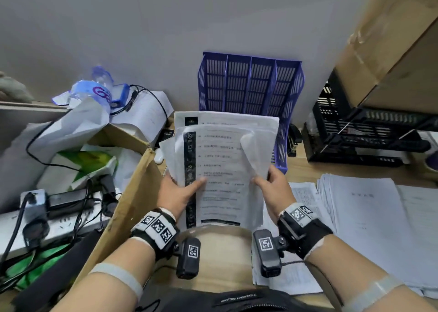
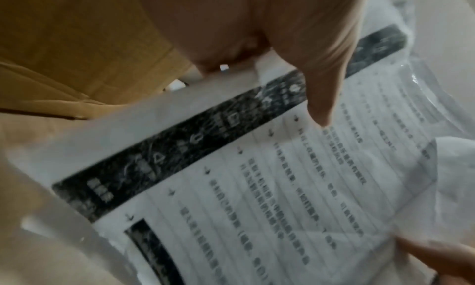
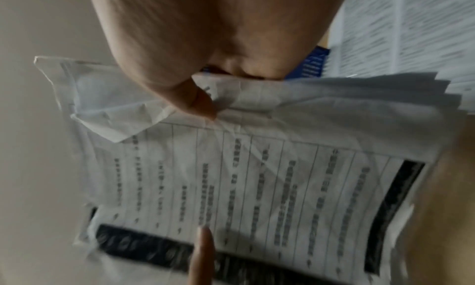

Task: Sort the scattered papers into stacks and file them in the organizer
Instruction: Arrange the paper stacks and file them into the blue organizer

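Note:
I hold a stack of printed papers upright in front of me, between both hands. The top sheet has lines of text and a black strip of icons down its left side. My left hand grips the stack's left edge, thumb across the front. At the right edge my right hand pinches the sheets, where a corner curls forward. Behind the stack, against the wall, stands the blue slotted organizer with several upright compartments; its lower part is hidden by the papers.
More papers lie in piles on the wooden desk at the right. A black mesh tray rack stands at the far right under a cardboard box. An open cardboard box, bags, cables and a power strip crowd the left.

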Demonstrator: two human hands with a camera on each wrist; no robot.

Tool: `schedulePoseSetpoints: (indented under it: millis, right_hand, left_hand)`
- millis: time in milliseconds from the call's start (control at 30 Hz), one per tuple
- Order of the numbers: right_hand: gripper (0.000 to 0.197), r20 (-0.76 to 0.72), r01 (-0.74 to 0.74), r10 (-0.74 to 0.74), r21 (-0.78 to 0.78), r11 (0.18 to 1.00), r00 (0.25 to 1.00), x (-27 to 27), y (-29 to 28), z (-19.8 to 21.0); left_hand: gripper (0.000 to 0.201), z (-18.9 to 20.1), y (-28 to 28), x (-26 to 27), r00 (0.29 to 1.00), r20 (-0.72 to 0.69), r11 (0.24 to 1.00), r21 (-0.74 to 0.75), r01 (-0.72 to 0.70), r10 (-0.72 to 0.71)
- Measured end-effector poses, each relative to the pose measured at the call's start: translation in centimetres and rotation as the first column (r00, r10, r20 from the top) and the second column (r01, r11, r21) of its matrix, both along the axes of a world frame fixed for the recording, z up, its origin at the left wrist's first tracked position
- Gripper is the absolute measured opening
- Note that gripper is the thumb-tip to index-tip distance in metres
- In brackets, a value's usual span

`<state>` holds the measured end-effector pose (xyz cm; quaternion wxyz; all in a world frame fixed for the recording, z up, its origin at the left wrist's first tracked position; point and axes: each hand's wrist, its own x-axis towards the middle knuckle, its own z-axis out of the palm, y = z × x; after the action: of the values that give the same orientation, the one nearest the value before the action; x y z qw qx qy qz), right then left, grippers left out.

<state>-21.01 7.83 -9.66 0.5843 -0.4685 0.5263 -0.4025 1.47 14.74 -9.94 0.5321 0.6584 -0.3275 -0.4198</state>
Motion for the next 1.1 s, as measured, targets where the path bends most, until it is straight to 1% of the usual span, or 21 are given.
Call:
schedulePoseSetpoints:
  millis: [67,167,233,333,367,400,467,500,533,567,633,700,733,800,833,900,933,1000,1100]
  right_hand:
    - [0.044,-0.039,-0.022,0.019,-0.068,0.997,0.999,0.0,0.2,0.6]
    - [0.055,-0.094,-0.056,0.05,-0.066,0.996,0.994,-0.2,1.5,-0.3]
    - [0.054,-0.121,-0.085,0.077,-0.059,0.995,0.99,-0.3,2.3,-0.5]
    - [0.045,-0.165,-0.124,0.112,-0.065,0.99,0.98,-0.4,2.6,-0.7]
    - [0.044,-0.167,-0.118,0.107,-0.056,0.991,0.98,-0.6,2.5,-0.9]
    - [0.042,-0.163,-0.108,0.1,-0.037,0.994,0.982,-0.7,2.5,-1.1]
    - [0.03,-0.185,-0.102,0.101,0.002,0.995,0.978,-1.0,2.6,-1.5]
    - [0.024,-0.2,-0.102,0.101,0.007,0.995,0.975,-1.0,2.5,-1.5]
    - [0.021,-0.205,-0.092,0.093,0.012,0.996,0.974,-1.0,2.4,-1.5]
    - [0.025,-0.187,-0.061,0.065,0.025,0.998,0.98,-1.1,2.1,-1.4]
    - [0.033,-0.102,0.02,-0.012,0.074,0.997,0.995,-1.3,1.7,-1.0]
    - [0.031,-0.056,0.045,-0.04,0.095,0.994,0.998,-1.5,1.6,-0.7]
    - [0.033,-0.057,0.035,-0.03,0.097,0.995,0.998,-1.6,1.8,-0.8]
    - [0.036,-0.099,-0.004,0.012,0.082,0.997,0.995,-1.8,2.5,-1.4]
    - [0.038,-0.123,-0.019,0.028,0.073,0.997,0.992,-1.8,2.8,-1.8]
    - [0.039,-0.173,-0.036,0.049,0.08,0.996,0.984,-1.9,3.0,-2.5]
    - [0.036,-0.188,-0.032,0.049,0.092,0.995,0.981,-1.9,2.8,-2.6]
    - [0.032,-0.182,-0.026,0.048,0.121,0.992,0.982,-1.8,2.5,-2.4]
    - [0.025,-0.188,-0.062,0.087,0.137,0.989,0.978,-1.6,2.0,-2.2]
  left_hand:
    - [0.064,-0.1,-0.4,-0.1,0.999,0.029,0.999,-0.027,-0.034,0.035]
    - [0.075,-0.8,-0.3,-0.8,0.999,0.027,0.999,-0.007,-0.045,0.045]
    - [0.077,-1.1,-0.2,-1.4,0.999,0.016,0.999,-0.018,-0.029,0.029]
    - [0.076,-1.0,-0.5,-1.9,1.0,-0.009,0.999,-0.046,-0.008,0.007]
    - [0.072,-0.8,-0.5,-2.0,1.0,-0.028,0.999,-0.051,-0.011,0.01]
    - [0.064,-0.6,-0.5,-2.0,0.998,-0.055,0.998,-0.06,-0.02,0.017]
    - [0.042,0.2,-0.4,-2.1,0.994,-0.107,0.996,-0.082,-0.02,0.011]
    - [0.035,0.8,-0.4,-2.2,0.993,-0.121,0.995,-0.1,-0.002,-0.01]
    - [0.032,1.5,-0.6,-2.3,0.99,-0.132,0.992,-0.128,0.023,-0.04]
    - [0.031,2.1,-0.8,-2.3,0.988,-0.132,0.985,-0.165,0.053,-0.076]
    - [0.029,3.2,-1.4,-2.2,0.986,-0.117,0.968,-0.235,0.09,-0.12]
    - [0.027,4.0,-1.7,-1.9,0.985,-0.08,0.957,-0.261,0.128,-0.153]
    - [0.027,4.1,-1.6,-1.8,0.984,-0.038,0.954,-0.253,0.159,-0.174]
    - [0.03,3.0,-1.2,-1.7,0.976,0.044,0.953,-0.212,0.217,-0.212]
    - [0.031,2.1,-1.1,-1.7,0.976,0.048,0.958,-0.186,0.218,-0.213]
    - [0.029,0.7,-0.8,-1.9,0.981,-0.004,0.974,-0.121,0.192,-0.194]
    - [0.027,0.0,-0.6,-2.0,0.982,-0.022,0.98,-0.076,0.184,-0.186]
    - [0.026,-1.2,-0.4,-2.1,0.983,-0.009,0.982,0.026,0.185,-0.185]
    - [0.036,-3.1,-0.4,-1.7,0.981,-0.001,0.971,0.141,0.194,-0.196]
